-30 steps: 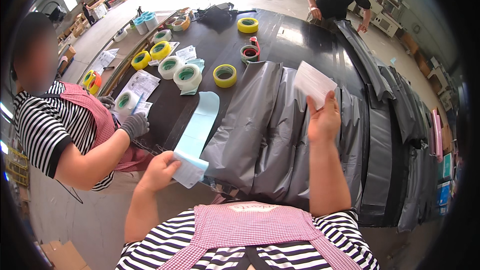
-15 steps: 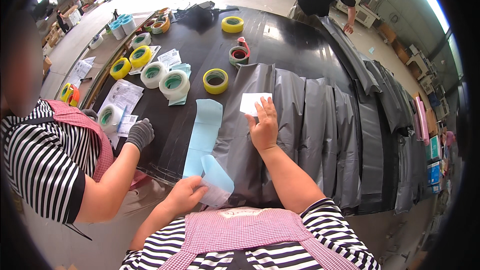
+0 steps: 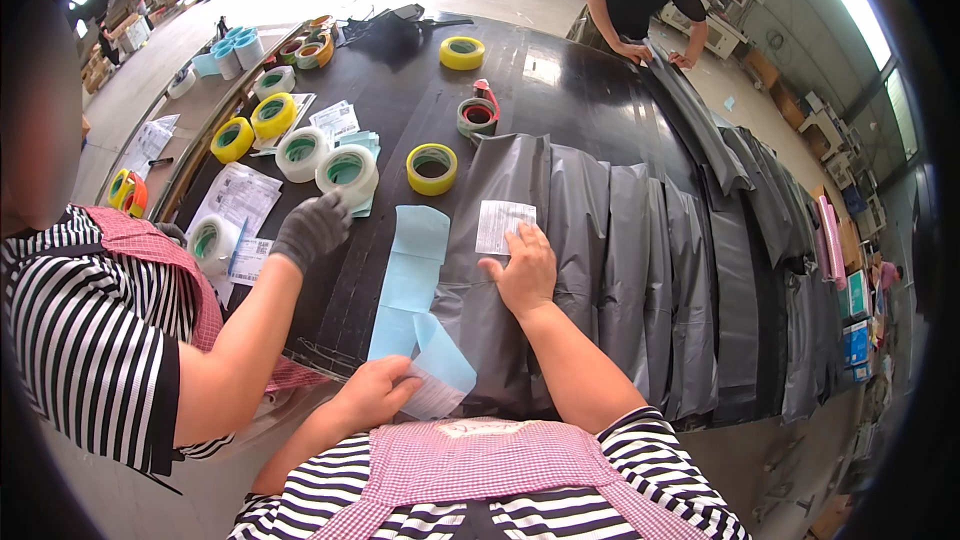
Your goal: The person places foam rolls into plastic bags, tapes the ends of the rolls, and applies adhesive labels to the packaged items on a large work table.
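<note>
My right hand (image 3: 525,272) lies with its fingers stretched out on the lower right corner of a white printed label (image 3: 498,224). That label rests on the nearest of several grey plastic-wrapped packages (image 3: 510,162), which lie side by side across the table. At the table's near edge my left hand (image 3: 374,392) pinches the end of a light blue strip of label backing paper (image 3: 408,275). The strip runs away from me along the left side of the package. Its near end curls over, showing a printed white label (image 3: 436,395).
Clear tape rolls (image 3: 347,172) and yellow ones (image 3: 432,169) stand on the black table (image 3: 380,90), with a red-handled tape dispenser (image 3: 478,114) beyond the packages. At left, a co-worker's gloved hand (image 3: 312,230) reaches over the table. Another person (image 3: 648,0) handles grey sheeting at the far right.
The white label now lies flat with its print showing, and my right hand has shifted slightly nearer. The co-worker's gloved hand moved toward the tape rolls. The far person's hands came down onto the sheeting.
</note>
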A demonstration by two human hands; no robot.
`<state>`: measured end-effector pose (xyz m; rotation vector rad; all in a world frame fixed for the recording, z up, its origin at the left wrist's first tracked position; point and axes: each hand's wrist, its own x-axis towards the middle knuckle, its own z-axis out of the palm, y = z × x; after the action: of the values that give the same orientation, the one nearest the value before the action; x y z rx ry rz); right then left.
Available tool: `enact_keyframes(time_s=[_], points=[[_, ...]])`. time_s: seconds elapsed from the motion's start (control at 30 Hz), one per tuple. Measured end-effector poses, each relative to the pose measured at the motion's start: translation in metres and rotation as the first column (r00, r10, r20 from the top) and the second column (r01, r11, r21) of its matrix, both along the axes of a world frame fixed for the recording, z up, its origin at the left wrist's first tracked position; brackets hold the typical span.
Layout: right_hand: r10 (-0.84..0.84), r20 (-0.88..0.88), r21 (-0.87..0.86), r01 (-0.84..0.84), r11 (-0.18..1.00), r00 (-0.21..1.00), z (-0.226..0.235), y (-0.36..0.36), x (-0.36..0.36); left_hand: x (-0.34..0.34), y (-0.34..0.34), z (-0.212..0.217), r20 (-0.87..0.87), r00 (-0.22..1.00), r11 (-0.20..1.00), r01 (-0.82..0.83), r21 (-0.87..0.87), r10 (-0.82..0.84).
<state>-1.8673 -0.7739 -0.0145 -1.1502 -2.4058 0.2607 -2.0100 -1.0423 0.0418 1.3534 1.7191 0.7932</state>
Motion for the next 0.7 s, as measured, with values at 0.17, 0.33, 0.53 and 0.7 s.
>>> enact_keyframes(time_s=[0.17, 0.33, 0.53, 0.7], points=[[0.08, 0.233, -0.077, -0.064, 0.995, 0.969, 0.031, -0.014, -0.012, -0.005, -0.003, -0.018, 0.002, 1.0, 0.999, 0.008, 0.039, -0.008], [0.092, 0.423, -0.016, -0.094, 0.995, 0.901, -0.003, 0.031, -0.025, 0.001, 0.005, -0.007, 0.055, 0.998, 0.995, 0.027, 0.098, -0.033], [0.453, 0.458, -0.579, -0.13, 0.805, 0.765, 0.063, 0.003, -0.011, -0.005, 0.013, 0.033, 0.448, 0.887, 0.979, -0.179, 0.103, 0.115], [0.316, -0.546, -0.095, -0.432, 0.897, 0.776, 0.135, -0.043, 0.052, 0.003, 0.039, 0.054, 0.451, 0.87, 0.912, -0.333, 0.239, 0.2]])
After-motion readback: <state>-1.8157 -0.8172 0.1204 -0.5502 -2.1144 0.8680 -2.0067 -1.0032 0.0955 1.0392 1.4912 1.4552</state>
